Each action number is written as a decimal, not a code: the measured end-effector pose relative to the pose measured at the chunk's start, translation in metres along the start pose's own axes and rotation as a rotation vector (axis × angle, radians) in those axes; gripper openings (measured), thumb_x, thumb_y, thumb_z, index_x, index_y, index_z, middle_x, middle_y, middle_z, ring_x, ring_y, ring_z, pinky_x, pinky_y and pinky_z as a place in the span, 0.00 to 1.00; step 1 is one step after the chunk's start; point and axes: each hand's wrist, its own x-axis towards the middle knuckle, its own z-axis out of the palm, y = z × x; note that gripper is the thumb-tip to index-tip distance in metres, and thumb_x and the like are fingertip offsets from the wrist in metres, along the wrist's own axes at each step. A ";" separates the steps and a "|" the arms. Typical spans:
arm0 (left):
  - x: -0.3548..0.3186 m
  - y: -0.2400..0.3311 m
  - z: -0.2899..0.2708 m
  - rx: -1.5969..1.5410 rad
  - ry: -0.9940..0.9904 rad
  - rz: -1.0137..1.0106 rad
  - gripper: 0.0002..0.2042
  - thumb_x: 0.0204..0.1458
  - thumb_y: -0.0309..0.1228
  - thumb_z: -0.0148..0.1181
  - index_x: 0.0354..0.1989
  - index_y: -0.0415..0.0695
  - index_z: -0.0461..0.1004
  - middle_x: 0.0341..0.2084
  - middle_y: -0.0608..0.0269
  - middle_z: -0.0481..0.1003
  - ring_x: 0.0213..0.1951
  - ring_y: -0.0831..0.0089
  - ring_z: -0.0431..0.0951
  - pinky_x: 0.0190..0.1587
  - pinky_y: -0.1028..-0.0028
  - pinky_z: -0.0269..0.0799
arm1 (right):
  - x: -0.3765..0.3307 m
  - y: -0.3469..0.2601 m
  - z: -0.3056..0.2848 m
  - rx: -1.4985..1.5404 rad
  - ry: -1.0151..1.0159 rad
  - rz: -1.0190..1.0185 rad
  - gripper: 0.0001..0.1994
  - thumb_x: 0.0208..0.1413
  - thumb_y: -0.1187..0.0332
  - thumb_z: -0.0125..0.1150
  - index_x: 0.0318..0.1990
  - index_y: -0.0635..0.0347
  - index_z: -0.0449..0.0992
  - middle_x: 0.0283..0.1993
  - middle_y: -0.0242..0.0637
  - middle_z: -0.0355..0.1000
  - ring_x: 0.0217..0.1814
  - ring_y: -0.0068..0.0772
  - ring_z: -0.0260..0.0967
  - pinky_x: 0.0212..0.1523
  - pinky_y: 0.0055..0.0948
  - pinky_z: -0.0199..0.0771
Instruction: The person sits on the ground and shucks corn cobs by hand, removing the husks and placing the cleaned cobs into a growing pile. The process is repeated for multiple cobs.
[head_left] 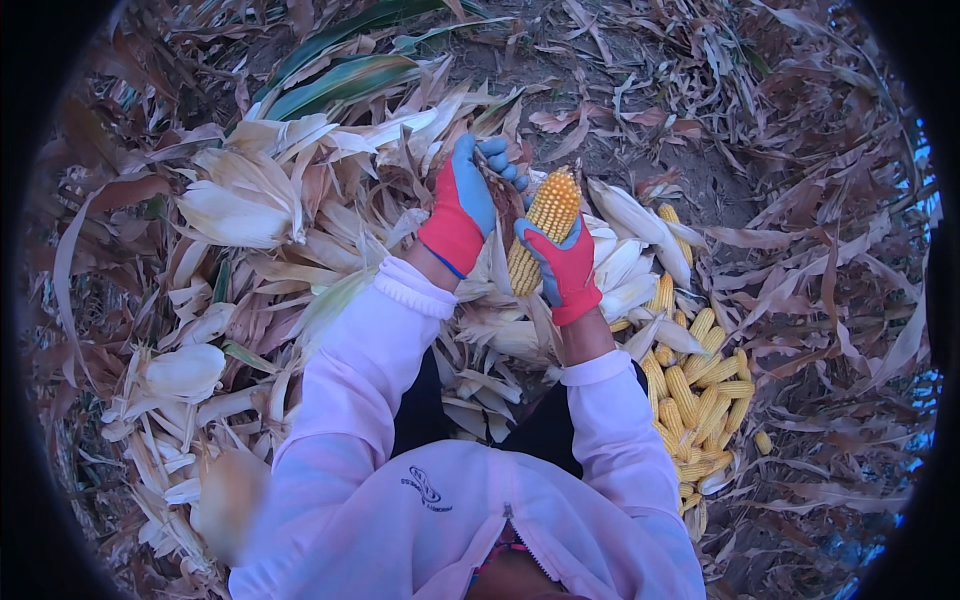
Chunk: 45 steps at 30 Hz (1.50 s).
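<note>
One cob (553,205) in right hand (572,268)

Head view: right hand clamped round mid-cob, thumb across front, likely for balance; cob tilted, top end rightward. Left hand (465,200) just beside, fingers curled; can't tell if they pinch the brown husk (503,190) there. Cob pile (705,390) beside right forearm, probably for short reach; loose husks (240,210) lie left.

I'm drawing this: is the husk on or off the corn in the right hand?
Off, where visible: the corn in the right hand shows bare yellow kernels. Its underside cannot be seen.
</note>
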 end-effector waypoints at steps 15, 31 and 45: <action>0.025 0.017 -0.005 0.819 0.131 0.831 0.35 0.44 0.37 0.68 0.58 0.37 0.59 0.46 0.55 0.71 0.45 0.65 0.73 0.49 0.70 0.68 | 0.052 0.039 -0.100 0.647 0.646 -0.027 0.10 0.51 0.67 0.58 0.39 0.61 0.74 0.38 0.37 0.72 0.42 0.32 0.70 0.46 0.31 0.70; 0.008 -0.056 -0.017 2.096 -0.468 0.889 0.33 0.35 0.34 0.66 0.55 0.47 0.64 0.37 0.58 0.72 0.44 0.61 0.72 0.56 0.57 0.58 | 0.050 0.016 -0.080 0.781 0.549 -0.095 0.12 0.49 0.72 0.63 0.41 0.61 0.70 0.40 0.36 0.70 0.43 0.30 0.71 0.46 0.29 0.71; -0.004 -0.054 0.000 1.810 -0.506 0.826 0.35 0.34 0.38 0.67 0.55 0.46 0.63 0.39 0.56 0.72 0.41 0.60 0.74 0.45 0.62 0.68 | 0.044 0.007 -0.043 0.750 0.450 -0.023 0.20 0.52 0.62 0.63 0.49 0.57 0.64 0.44 0.32 0.66 0.44 0.25 0.67 0.45 0.28 0.69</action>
